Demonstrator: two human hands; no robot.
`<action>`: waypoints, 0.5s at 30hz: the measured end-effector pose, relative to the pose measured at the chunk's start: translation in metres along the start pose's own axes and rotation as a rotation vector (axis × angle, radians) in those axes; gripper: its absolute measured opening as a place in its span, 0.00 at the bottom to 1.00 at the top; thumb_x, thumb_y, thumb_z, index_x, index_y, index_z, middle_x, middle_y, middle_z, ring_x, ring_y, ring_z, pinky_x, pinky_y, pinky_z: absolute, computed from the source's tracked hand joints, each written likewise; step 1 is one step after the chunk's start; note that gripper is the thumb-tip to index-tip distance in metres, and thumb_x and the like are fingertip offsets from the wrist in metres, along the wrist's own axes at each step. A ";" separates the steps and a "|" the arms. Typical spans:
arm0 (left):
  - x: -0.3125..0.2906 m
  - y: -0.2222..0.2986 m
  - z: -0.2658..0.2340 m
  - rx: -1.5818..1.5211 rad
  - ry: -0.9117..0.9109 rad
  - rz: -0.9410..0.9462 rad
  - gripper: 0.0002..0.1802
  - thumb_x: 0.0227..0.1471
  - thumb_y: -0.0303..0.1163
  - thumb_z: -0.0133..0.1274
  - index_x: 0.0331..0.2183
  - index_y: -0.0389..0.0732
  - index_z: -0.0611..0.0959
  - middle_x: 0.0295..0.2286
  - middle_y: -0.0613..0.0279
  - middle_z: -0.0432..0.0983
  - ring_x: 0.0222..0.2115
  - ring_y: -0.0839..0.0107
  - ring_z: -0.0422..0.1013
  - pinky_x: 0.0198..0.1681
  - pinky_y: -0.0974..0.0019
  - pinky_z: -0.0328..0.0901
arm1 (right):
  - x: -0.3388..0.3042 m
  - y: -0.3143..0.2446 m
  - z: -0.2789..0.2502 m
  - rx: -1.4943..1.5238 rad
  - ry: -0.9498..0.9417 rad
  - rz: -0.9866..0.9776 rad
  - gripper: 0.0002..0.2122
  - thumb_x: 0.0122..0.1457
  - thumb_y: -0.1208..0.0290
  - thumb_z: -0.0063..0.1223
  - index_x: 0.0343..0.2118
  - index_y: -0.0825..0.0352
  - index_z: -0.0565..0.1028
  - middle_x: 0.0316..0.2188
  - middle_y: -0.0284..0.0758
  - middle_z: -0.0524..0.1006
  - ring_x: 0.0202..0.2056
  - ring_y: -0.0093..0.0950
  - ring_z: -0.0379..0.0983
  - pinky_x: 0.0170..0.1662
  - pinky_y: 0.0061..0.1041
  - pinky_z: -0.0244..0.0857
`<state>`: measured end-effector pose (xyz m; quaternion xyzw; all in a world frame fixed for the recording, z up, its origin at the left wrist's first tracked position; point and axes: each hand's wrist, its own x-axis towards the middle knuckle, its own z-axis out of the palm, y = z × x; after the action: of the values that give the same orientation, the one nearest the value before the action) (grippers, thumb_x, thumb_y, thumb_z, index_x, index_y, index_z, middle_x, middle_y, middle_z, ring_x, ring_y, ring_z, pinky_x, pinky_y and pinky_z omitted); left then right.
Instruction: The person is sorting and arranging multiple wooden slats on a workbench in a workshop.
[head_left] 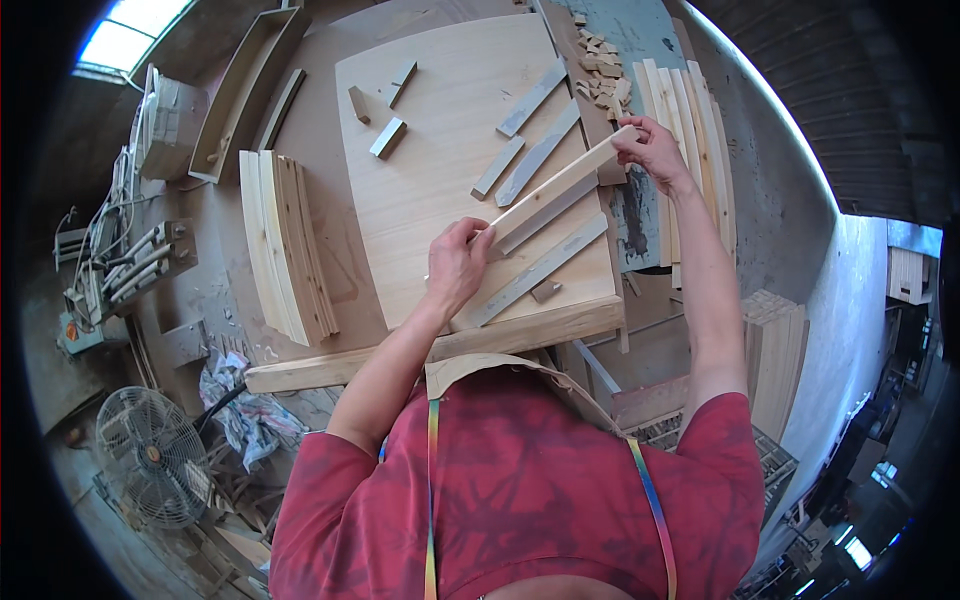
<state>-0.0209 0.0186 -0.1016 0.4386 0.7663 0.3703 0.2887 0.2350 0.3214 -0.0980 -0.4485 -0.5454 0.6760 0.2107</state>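
Note:
A long pale wooden strip [562,182] lies slantwise between my two hands, raised a little at its far right end. My left hand [462,258] pinches its near left end, fingers closed. The far end is gripped by my right hand [652,155], thumb and fingers closed round it. Below the strip is a wide light wooden board [400,215]. Grey flat bars lie slanted on this board, one long bar [548,214] right beside the strip and another [540,270] nearer me. A small wood block [547,291] sits close to the near bar.
Stacked planks [285,245] stand left of the board, and more planks [690,150] lie right. Small wood offcuts [605,72] are heaped at the far right. Short blocks [388,138] rest on the board's far left. A thick beam [530,325] borders its near edge; a fan [152,455] stands lower left.

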 end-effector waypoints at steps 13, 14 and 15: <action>-0.025 -0.025 -0.032 0.149 -0.035 0.093 0.08 0.55 0.31 0.62 0.36 0.38 0.86 0.35 0.52 0.79 0.38 0.52 0.74 0.43 0.54 0.70 | 0.007 0.026 0.032 -0.204 0.088 0.056 0.13 0.62 0.71 0.65 0.46 0.70 0.78 0.35 0.31 0.81 0.34 0.21 0.79 0.37 0.19 0.74; -0.026 -0.027 -0.034 0.148 -0.036 0.093 0.08 0.55 0.31 0.62 0.36 0.38 0.86 0.35 0.52 0.79 0.38 0.52 0.74 0.43 0.54 0.70 | 0.005 0.025 0.035 -0.228 0.091 0.065 0.13 0.62 0.71 0.65 0.46 0.70 0.77 0.36 0.32 0.81 0.35 0.21 0.79 0.38 0.21 0.75; -0.027 -0.029 -0.036 0.138 -0.032 0.102 0.08 0.55 0.31 0.62 0.36 0.38 0.86 0.35 0.52 0.79 0.38 0.52 0.74 0.42 0.54 0.70 | 0.003 0.024 0.038 -0.251 0.096 0.073 0.13 0.63 0.70 0.64 0.46 0.70 0.77 0.37 0.32 0.81 0.36 0.22 0.79 0.39 0.22 0.76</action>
<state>-0.0497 -0.0266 -0.1017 0.5018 0.7619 0.3239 0.2507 0.2064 0.2957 -0.1212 -0.5227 -0.5984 0.5874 0.1539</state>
